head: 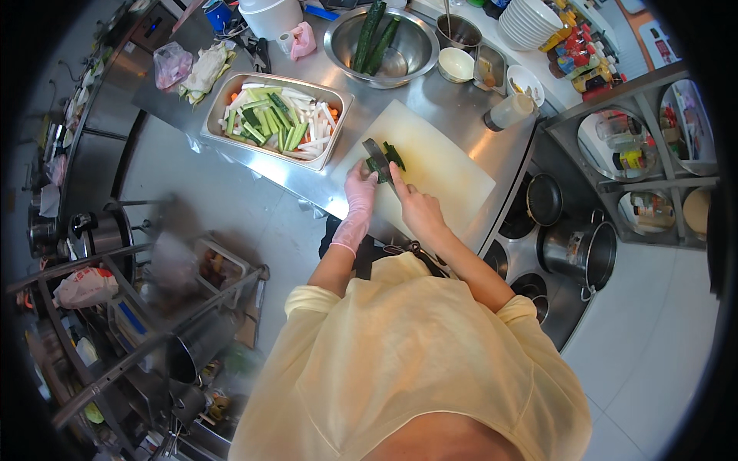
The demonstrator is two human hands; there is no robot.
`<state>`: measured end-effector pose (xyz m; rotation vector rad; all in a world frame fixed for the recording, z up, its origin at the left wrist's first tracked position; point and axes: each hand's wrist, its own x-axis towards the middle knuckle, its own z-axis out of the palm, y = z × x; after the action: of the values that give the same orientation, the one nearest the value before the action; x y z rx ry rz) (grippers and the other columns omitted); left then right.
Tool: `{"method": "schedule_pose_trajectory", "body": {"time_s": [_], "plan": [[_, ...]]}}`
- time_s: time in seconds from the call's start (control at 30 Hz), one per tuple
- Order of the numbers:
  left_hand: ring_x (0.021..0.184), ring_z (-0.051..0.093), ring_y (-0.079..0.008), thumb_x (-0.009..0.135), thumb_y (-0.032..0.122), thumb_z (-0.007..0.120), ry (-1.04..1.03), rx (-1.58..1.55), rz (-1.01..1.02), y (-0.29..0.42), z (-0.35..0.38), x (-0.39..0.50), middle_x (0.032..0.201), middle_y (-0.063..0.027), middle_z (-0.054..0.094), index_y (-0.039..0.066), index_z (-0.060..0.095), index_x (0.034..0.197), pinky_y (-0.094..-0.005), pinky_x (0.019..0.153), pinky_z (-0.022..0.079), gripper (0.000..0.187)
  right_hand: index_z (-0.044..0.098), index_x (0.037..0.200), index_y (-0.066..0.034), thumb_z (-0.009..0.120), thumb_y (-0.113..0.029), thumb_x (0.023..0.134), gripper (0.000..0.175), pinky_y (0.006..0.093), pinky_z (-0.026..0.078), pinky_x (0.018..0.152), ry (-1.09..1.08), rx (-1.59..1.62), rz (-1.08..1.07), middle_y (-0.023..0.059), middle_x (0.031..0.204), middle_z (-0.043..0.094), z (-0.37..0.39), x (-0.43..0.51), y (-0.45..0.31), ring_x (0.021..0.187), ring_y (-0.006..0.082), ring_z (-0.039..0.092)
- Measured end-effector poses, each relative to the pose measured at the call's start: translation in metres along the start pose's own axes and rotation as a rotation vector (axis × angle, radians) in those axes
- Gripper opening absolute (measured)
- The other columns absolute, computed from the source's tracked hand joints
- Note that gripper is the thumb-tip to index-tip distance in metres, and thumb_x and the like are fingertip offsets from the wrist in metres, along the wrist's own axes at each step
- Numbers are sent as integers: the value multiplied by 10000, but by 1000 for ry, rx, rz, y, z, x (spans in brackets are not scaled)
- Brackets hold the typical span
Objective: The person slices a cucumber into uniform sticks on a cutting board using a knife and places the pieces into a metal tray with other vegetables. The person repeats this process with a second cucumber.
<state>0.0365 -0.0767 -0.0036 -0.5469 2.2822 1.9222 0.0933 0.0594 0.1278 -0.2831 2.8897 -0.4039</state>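
My left hand (pixel 361 193), in a pink disposable glove, holds a piece of cucumber (pixel 373 167) down on the white cutting board (pixel 455 173). My bare right hand (pixel 420 207) grips a kitchen knife (pixel 377 154), its index finger laid along the blade's back; the handle is hidden in the hand. Cut cucumber pieces (pixel 394 155) lie just beyond the blade. Left of the board stands a steel pan (pixel 331 155) filled with cucumber sticks (pixel 271 118), white vegetable sticks (pixel 320 129) and some orange pieces. Whole cucumbers (pixel 369 34) rest in a steel bowl (pixel 424 49) behind the board.
A squeeze bottle (pixel 507 112), a cream bowl (pixel 456 64) and a steel container (pixel 490 66) stand at the back right. A plastic bag (pixel 173 65) and a white cloth-like bundle (pixel 206 70) lie left. Right of the counter are a frying pan (pixel 543 199) and a stockpot (pixel 579 250).
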Motion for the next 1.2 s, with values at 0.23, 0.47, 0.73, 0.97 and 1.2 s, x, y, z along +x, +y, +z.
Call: {"method": "schedule_pose_trajectory", "body": {"time_s": [0.23,0.47,0.73,0.97,1.2], "plan": [[880,620,-255,772,26,697,-1,26,-15,5,0,-2,1047,-158,606,-7,573,1252,-325,823,496,497,130,1523,-150,490,-23,779,836,451,524,556,-11,-58,-2,185,863,639,7,-1,-8,593,350,634],[882,633,-247,777,9,691,27,-19,-6,-1,4,-1,1076,-163,620,-37,591,1217,-322,821,502,453,123,1521,-118,496,-47,789,824,424,521,505,3,-111,-17,163,836,632,14,2,-16,565,317,634],[878,635,-237,784,-24,680,20,-22,-42,-3,7,3,1067,-152,620,-40,595,1211,-301,805,502,435,124,1519,-113,489,-41,793,816,432,533,555,-56,-63,-23,187,885,650,13,14,-5,640,344,651],[867,635,-214,792,0,684,31,19,-45,8,3,-2,1010,-144,639,-28,593,1226,-292,798,496,445,110,1517,-115,476,-33,809,801,446,538,597,19,-42,-7,188,896,636,34,19,-3,703,339,662],[841,634,-198,787,1,667,-13,-29,-45,5,11,7,972,-137,651,-32,567,1257,-293,792,499,482,196,1483,-81,477,-30,822,720,426,530,605,288,127,-97,201,954,646,37,23,34,726,371,647]]}}
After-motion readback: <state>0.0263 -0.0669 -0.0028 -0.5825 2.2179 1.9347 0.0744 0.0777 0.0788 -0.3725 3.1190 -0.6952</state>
